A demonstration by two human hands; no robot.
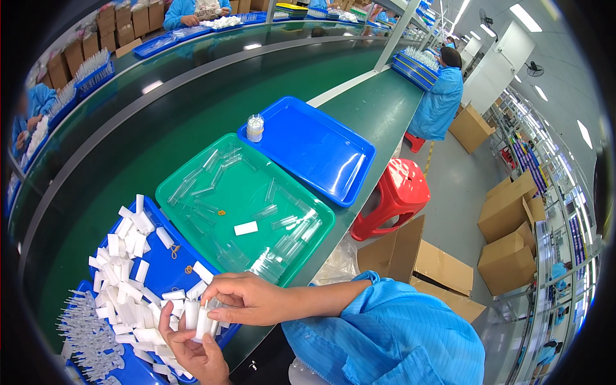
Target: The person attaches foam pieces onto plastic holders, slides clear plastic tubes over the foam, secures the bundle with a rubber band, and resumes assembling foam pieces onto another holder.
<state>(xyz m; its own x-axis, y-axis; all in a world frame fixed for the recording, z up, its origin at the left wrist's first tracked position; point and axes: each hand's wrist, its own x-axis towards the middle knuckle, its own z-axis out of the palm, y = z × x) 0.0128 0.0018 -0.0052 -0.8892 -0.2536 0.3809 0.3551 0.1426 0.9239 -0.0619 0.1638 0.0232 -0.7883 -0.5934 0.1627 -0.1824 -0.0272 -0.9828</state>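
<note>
Both hands close on a small bunch of white tubes (pixel 200 319): the left hand (pixel 196 353) cups them from below, the right hand (pixel 247 298) pinches their tops. At nine o'clock lies a blue tray (pixel 168 266) of loose white tubes; at twelve o'clock, a green tray (pixel 247 205) of clear tubes.

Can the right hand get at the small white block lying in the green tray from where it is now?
Probably yes: the white block lies bare in the green tray, just beyond the right hand, but that hand is pinching white tubes.
</note>
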